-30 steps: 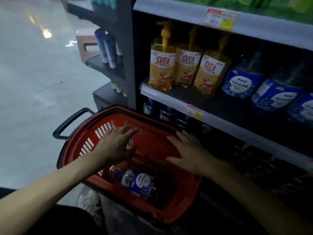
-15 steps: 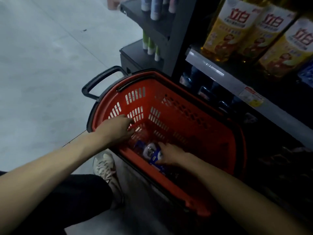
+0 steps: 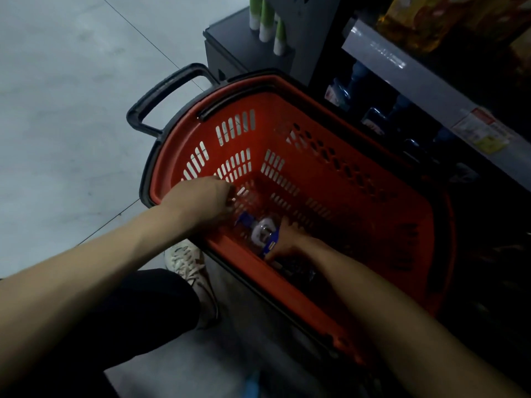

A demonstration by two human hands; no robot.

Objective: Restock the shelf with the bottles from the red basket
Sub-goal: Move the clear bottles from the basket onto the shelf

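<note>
The red basket (image 3: 339,156) stands on the floor against the dark shelf unit. A bottle with a blue and white label (image 3: 258,231) lies on its side at the bottom, near the closer wall. My right hand (image 3: 287,239) is down inside the basket, fingers curled on the bottle's lower end. My left hand (image 3: 201,201) reaches over the basket's left rim, its fingers bent downward just left of the bottle; whether they touch it is hidden. The shelf (image 3: 408,70) above holds yellow bottles.
The basket's black handle (image 3: 166,93) sticks out to the upper left over the grey floor. Dark bottles (image 3: 373,119) fill the lowest shelf behind the basket. Green and white tubes (image 3: 267,21) stand on the end unit. My shoe (image 3: 189,268) is beside the basket.
Both hands went from hovering above the basket down into it. The right hand took hold of the blue-labelled bottle. My view tilted downward and closer.
</note>
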